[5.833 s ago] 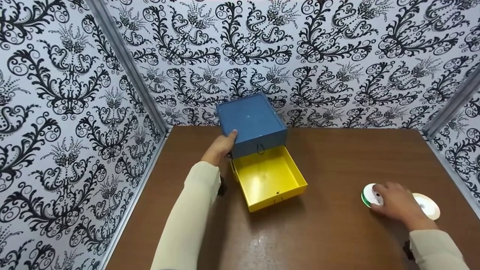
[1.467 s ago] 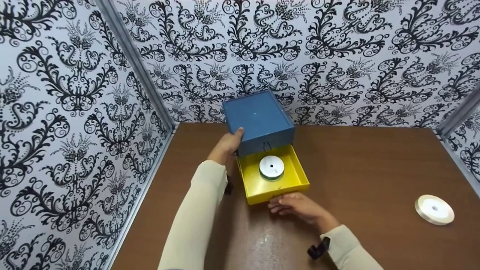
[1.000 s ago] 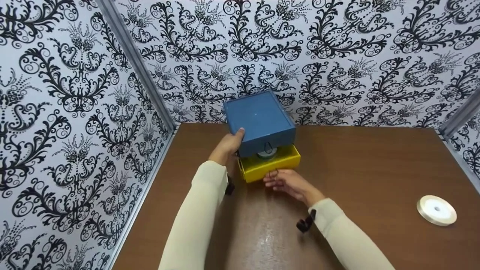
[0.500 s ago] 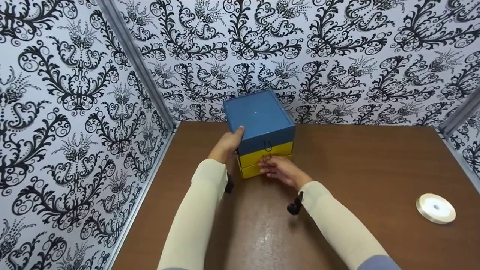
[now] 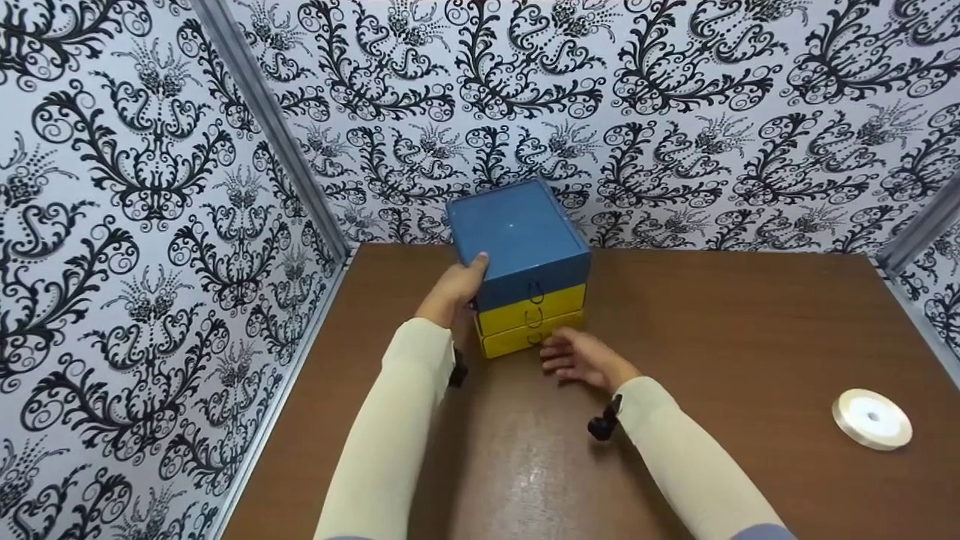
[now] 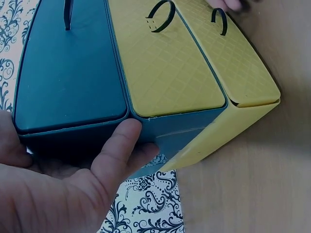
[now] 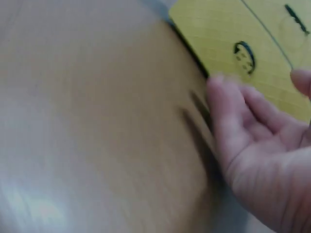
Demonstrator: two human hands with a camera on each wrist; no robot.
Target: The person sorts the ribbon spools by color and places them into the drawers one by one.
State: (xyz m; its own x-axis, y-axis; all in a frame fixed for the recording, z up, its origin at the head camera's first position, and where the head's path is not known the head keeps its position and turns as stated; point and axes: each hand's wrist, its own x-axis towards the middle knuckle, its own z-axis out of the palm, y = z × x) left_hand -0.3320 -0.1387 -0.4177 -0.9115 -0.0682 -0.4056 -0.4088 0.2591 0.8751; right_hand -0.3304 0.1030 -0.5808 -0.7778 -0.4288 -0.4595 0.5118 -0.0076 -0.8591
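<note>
A small drawer box with a blue top stands near the back wall, its front facing me. Its blue upper drawer, yellow middle drawer and yellow bottom drawer are all pushed in, each with a dark loop handle. My left hand holds the box's left side, thumb over the top edge and fingers along the side. Close to the bottom drawer's front is my right hand, fingers loosely bent and holding nothing. The green-and-white ribbon spool is hidden inside the middle drawer.
A cream ribbon spool lies flat on the brown table at the right. Patterned walls close off the back and sides. A dark wrist camera hangs under my right cuff.
The green-and-white spool went from the table into the middle drawer, and my right hand pushed that drawer in. Since then the right hand has moved off it, down towards the bottom drawer.
</note>
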